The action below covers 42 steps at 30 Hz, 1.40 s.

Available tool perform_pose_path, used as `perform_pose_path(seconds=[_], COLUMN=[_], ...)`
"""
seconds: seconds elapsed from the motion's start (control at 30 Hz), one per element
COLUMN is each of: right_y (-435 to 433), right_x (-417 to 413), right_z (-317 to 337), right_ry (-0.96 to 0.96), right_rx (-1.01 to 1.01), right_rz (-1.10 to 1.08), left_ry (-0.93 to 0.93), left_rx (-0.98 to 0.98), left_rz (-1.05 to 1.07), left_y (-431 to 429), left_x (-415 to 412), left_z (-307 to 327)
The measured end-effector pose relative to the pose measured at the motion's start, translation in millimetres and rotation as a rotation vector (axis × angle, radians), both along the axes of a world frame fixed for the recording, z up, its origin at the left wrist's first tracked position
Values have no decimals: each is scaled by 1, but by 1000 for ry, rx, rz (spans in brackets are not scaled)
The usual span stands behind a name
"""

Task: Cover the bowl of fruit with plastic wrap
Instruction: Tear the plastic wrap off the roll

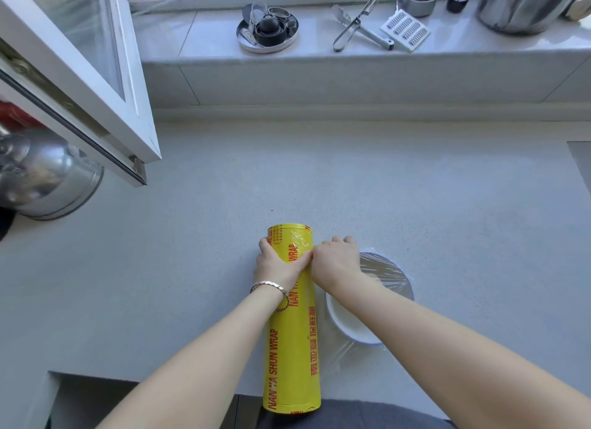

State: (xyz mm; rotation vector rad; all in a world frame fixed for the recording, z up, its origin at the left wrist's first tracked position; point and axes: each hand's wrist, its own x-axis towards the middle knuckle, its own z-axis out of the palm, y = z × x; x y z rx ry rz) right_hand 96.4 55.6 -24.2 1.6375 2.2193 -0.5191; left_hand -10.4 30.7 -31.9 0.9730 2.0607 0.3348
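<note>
A long yellow roll of plastic wrap (pixel 292 342) lies on the grey counter (pixel 319 179), its length running away from me. My left hand (pixel 276 264) presses down on the roll near its far end. My right hand (pixel 335 259) sits just right of it, fingers closed and pinching the clear film at the roll's edge. A white bowl with a blue rim (pixel 343 320) stands right of the roll, under my right forearm. Clear film stretches over the bowl's top and hangs around its sides. The bowl's contents are hidden.
An open window frame (pixel 76 76) juts over the counter at the left, above a steel pot (pixel 48 179). The windowsill holds a round metal tray of small parts (pixel 267 28), peelers (pixel 358 22), a white grater (pixel 404 30) and a steel kettle (pixel 524 3).
</note>
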Motion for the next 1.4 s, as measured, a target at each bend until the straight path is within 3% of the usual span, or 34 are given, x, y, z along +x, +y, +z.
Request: perform_pose_path(seconds=[0.23, 0.4, 0.5, 0.73, 1.4], right_y=[3, 1, -2, -2, -9], right_x=[-7, 10, 14, 15, 31], right_z=[6, 10, 14, 11, -9], right_ry=[-37, 286, 428, 374, 371], right_rx=[-44, -257, -283, -246, 53], right_rz=[-24, -140, -164, -12, -54], left_ry=[-21, -93, -123, -208, -188], left_rx=[-1, 3, 4, 24, 44], left_rz=[7, 17, 27, 73, 75], left_y=[-1, -3, -2, -6, -2], left_x=[-2, -10, -12, -20, -24], left_z=[6, 8, 7, 5, -4])
